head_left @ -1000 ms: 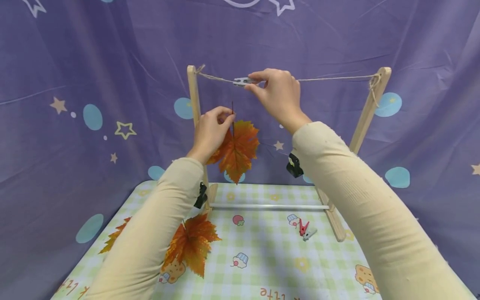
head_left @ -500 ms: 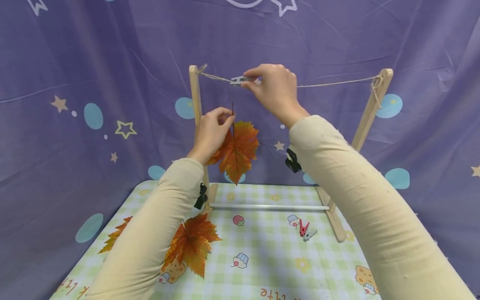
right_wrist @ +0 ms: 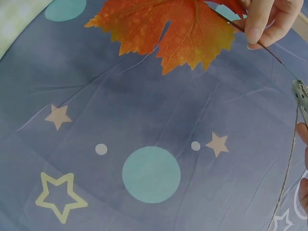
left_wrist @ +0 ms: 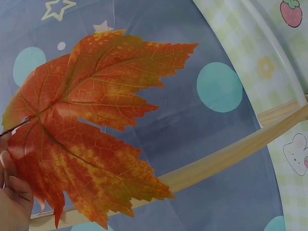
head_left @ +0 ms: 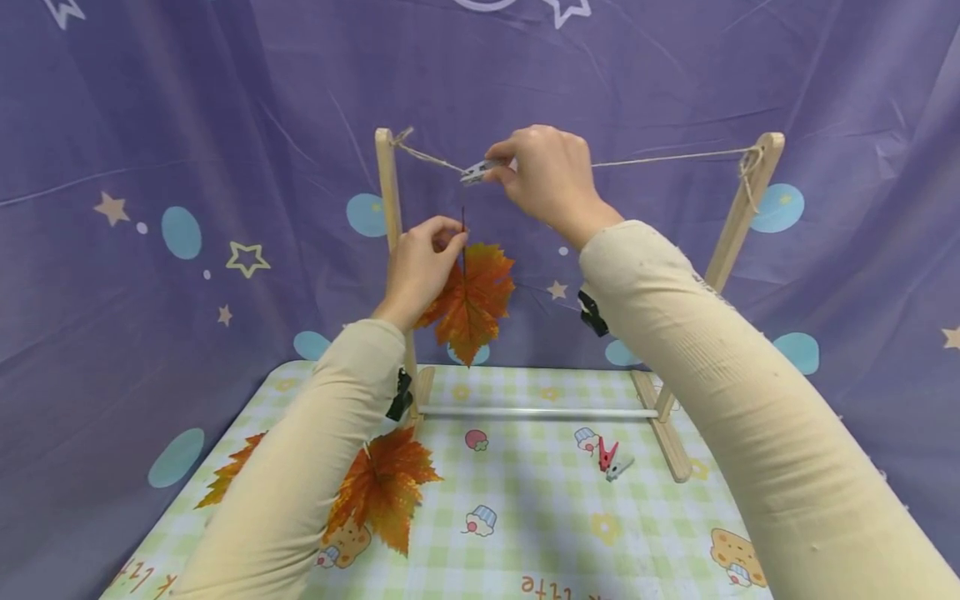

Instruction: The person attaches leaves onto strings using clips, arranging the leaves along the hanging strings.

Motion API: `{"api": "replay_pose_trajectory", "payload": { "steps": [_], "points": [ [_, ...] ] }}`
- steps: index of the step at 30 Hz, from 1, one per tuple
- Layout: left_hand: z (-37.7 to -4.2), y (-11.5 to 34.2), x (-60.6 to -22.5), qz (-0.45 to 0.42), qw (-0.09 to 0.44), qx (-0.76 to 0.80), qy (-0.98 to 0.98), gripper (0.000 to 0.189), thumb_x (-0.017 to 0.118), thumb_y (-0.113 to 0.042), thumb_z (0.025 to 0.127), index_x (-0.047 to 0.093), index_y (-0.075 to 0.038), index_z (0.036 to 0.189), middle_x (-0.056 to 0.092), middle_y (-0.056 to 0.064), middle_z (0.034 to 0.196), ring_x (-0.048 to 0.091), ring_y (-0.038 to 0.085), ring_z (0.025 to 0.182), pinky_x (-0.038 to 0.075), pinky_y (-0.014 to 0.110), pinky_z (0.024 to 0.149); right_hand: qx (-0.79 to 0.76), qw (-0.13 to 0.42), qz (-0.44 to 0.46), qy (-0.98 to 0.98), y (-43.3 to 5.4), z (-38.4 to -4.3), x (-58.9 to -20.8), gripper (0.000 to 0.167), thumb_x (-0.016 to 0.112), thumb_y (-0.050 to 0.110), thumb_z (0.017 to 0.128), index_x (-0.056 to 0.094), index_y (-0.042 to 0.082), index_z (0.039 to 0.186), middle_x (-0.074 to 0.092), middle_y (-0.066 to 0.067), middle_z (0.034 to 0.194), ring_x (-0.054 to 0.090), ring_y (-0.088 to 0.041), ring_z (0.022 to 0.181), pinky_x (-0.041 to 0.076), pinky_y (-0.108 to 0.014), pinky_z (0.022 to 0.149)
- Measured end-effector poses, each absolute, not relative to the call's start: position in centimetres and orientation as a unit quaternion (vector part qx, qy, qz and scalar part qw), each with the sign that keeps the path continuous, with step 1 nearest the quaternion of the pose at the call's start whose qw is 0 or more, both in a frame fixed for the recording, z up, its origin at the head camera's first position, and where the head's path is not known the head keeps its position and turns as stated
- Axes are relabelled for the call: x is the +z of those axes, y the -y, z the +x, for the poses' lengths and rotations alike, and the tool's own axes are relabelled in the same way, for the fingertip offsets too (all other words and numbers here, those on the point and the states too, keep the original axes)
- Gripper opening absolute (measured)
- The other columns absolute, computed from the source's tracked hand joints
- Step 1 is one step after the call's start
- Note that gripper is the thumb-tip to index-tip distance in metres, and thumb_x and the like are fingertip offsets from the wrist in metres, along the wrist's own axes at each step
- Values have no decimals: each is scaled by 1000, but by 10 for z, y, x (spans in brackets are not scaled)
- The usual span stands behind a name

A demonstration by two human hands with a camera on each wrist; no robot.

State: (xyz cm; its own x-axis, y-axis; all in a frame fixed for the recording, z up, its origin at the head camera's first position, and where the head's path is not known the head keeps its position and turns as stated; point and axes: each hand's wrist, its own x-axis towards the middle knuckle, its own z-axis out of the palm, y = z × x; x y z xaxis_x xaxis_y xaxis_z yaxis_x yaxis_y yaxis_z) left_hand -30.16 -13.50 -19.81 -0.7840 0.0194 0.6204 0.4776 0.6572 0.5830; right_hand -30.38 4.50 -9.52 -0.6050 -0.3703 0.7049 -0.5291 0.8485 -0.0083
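My left hand (head_left: 423, 262) pinches the thin dark stem of an orange artificial maple leaf (head_left: 471, 304), which hangs below the fingertips. My right hand (head_left: 551, 179) grips a grey clothespin (head_left: 474, 172) between thumb and fingers, up at the twine (head_left: 660, 159). The clothespin points left and down, and the twine bends at its tip. In the right wrist view, the thin end of the stem (right_wrist: 269, 52) reaches right up to the nose of the clothespin (right_wrist: 301, 91). The leaf (left_wrist: 91, 130) fills much of the left wrist view, where only part of the left hand (left_wrist: 14, 202) shows.
Two wooden posts (head_left: 388, 179) carry the twine, joined low down by a white rod (head_left: 536, 412). A red clothespin (head_left: 606, 454) and another grey clothespin (head_left: 619, 468) lie on the checked tablecloth (head_left: 540, 517). More maple leaves (head_left: 386, 492) lie at left, partly under the left sleeve.
The right hand has shifted slightly left, and the clothespin has tipped downward toward the stem, pulling the twine down there. The left hand and leaf have barely moved.
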Motion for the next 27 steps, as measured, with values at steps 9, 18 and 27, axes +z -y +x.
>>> {"api": "replay_pose_trajectory", "payload": {
  "steps": [9,18,27],
  "points": [
    [-302,135,-200,-147,301,-391,857,22,63,-27,99,73,-13,113,71,2,90,59,18,75,44,33,67,107,364,243,893,-44,-305,-90,22,70,32,94,79,19,110,74,0,101,63,-23,89,50,-44,71],
    [-303,135,-203,-156,317,-391,850,20,64,-24,99,73,-12,111,71,4,89,60,19,75,45,33,69,107,353,240,898,-44,-306,-87,21,69,28,95,79,19,111,73,-1,102,61,-23,90,49,-43,74],
    [-303,138,-203,-156,330,-373,853,21,64,-29,99,74,-16,112,72,2,90,61,18,76,45,33,68,68,360,277,888,-41,-308,-87,19,69,22,94,79,17,110,74,-2,104,60,-24,91,50,-45,73]
  ]
}}
